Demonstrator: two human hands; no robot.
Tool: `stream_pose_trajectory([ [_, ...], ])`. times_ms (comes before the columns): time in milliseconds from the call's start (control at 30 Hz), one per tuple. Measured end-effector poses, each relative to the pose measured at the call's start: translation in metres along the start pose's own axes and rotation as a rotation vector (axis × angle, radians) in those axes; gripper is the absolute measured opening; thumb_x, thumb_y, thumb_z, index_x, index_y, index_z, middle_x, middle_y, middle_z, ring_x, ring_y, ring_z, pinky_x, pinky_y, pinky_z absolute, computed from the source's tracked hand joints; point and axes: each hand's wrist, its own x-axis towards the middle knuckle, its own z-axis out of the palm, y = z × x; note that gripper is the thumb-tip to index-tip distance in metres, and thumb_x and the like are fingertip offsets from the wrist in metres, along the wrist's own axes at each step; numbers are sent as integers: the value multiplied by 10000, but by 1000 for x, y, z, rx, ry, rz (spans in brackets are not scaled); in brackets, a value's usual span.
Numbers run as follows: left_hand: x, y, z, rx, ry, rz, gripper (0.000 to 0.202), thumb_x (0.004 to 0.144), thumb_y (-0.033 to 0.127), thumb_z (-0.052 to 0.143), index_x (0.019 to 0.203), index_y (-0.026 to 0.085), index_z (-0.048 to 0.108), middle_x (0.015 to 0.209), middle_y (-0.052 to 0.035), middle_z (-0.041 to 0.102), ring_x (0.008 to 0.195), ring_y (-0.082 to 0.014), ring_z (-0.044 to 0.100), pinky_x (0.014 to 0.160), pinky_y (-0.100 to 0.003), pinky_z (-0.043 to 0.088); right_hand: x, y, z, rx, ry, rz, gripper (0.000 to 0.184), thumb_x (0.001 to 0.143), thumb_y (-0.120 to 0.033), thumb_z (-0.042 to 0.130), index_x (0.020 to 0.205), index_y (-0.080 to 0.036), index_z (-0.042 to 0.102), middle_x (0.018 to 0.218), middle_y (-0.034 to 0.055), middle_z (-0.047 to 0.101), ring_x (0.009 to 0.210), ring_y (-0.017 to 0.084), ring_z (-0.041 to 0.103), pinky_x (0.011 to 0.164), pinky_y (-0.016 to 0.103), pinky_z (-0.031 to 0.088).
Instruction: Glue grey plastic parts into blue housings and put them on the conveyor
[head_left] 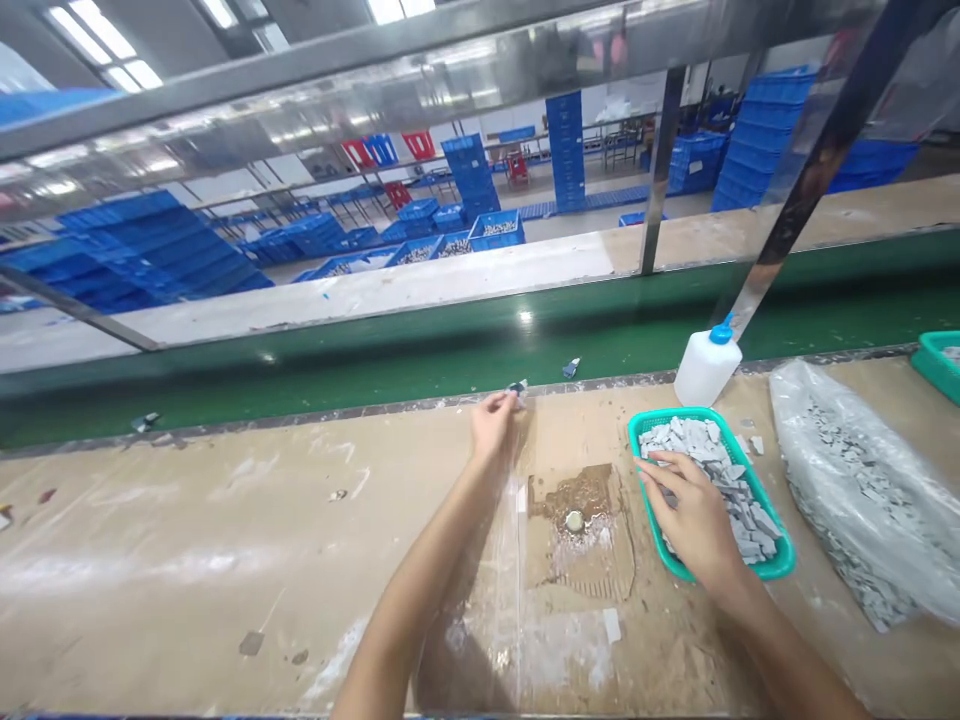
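My left hand (493, 424) reaches the far edge of the workbench, its fingertips pinching a small dark-and-white part (517, 389) beside the green conveyor belt (450, 365). My right hand (694, 515) rests in a teal plastic basket (711, 419), with its fingers spread over a heap of grey rectangular pieces (724, 480). Between my hands lies a torn cardboard patch (581, 530) with a round metal disc (574, 521) on it. A clear plastic bag of similar grey pieces (851, 490) lies to the right of the basket.
A white plastic bottle with a blue cap (706, 366) stands behind the basket. Small parts (571, 368) lie on the belt, and a second teal basket (937, 365) sits at the right edge. Steel frame bars (664, 170) rise beyond the belt, with stacked blue crates (568, 150) farther off.
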Motion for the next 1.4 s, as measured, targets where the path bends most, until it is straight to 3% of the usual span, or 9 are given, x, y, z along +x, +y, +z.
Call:
stream_pose_trajectory([
  [100, 57, 5, 12, 106, 101, -32, 302, 841, 314, 645, 1020, 92, 742, 948, -123, 786, 840, -208, 733, 781, -277, 539, 0, 7, 3, -22, -92, 161, 282, 937, -269, 540, 1030, -241, 805, 1159, 116, 702, 901, 239, 701, 843, 432, 593],
  [233, 88, 9, 26, 292, 196, -89, 379, 836, 290, 629, 1144, 78, 692, 1073, -201, 755, 1039, -338, 717, 923, -419, 523, 3, 12, 1, -15, -131, 245, 324, 946, -273, 500, 1079, -243, 794, 1193, 123, 680, 972, 263, 681, 892, 451, 562],
  [400, 79, 7, 52, 475, 232, 3, 601, 885, 236, 537, 1435, 15, 434, 1461, -307, 489, 1397, -369, 476, 1130, -479, 367, 10, 23, -10, -109, -65, 285, 354, 934, -203, 459, 1078, -196, 783, 1128, 138, 684, 995, 276, 667, 930, 456, 524],
  [600, 64, 3, 95, 509, -110, 196, 407, 825, 343, 696, 1172, 130, 681, 1366, -194, 630, 1385, -327, 499, 1169, -426, 345, 13, 33, -17, -219, -67, 349, 347, 900, -153, 498, 1131, -139, 756, 1050, 154, 624, 954, 280, 632, 892, 430, 513],
  [733, 61, 3, 104, 451, -146, 231, 300, 834, 202, 661, 1123, 134, 707, 1324, -196, 657, 1354, -329, 531, 1173, -457, 335, 11, 32, -16, -320, -140, 350, 299, 874, -177, 591, 1121, -183, 760, 990, 128, 576, 884, 274, 604, 823, 413, 498],
  [933, 45, 8, 80, 276, -121, 261, 345, 821, 122, 639, 1155, 130, 723, 1269, -167, 666, 1185, -270, 635, 1084, -379, 458, 10, 31, -16, -408, -257, 287, 310, 909, -152, 525, 1105, -208, 758, 1000, 144, 584, 897, 284, 597, 778, 387, 442],
  [1100, -2, 3, 41, 84, -300, 258, 474, 731, 195, 761, 1203, 195, 713, 1188, -99, 693, 1017, -220, 694, 948, -358, 547, 12, 32, -16, -354, -231, 318, 277, 894, -132, 470, 996, -181, 724, 1008, 140, 622, 892, 288, 611, 792, 405, 440],
  [1267, -63, -10, -3, -369, -524, -59, 892, 544, 255, 919, 1369, 244, 579, 1144, -73, 696, 1025, -227, 692, 933, -373, 550, 20, 36, -21, -30, -108, 433, 133, 836, -233, 549, 881, -208, 671, 951, 108, 703, 964, 296, 644, 881, 450, 482],
  [1400, -97, -15, -21, -503, -649, -233, 760, 554, 198, 920, 1263, 271, 657, 1185, -78, 706, 999, -225, 698, 952, -382, 544, 29, 34, -28, 450, -68, 617, 267, 808, -423, 638, 973, -217, 686, 941, 86, 744, 878, 253, 692, 822, 429, 555],
])
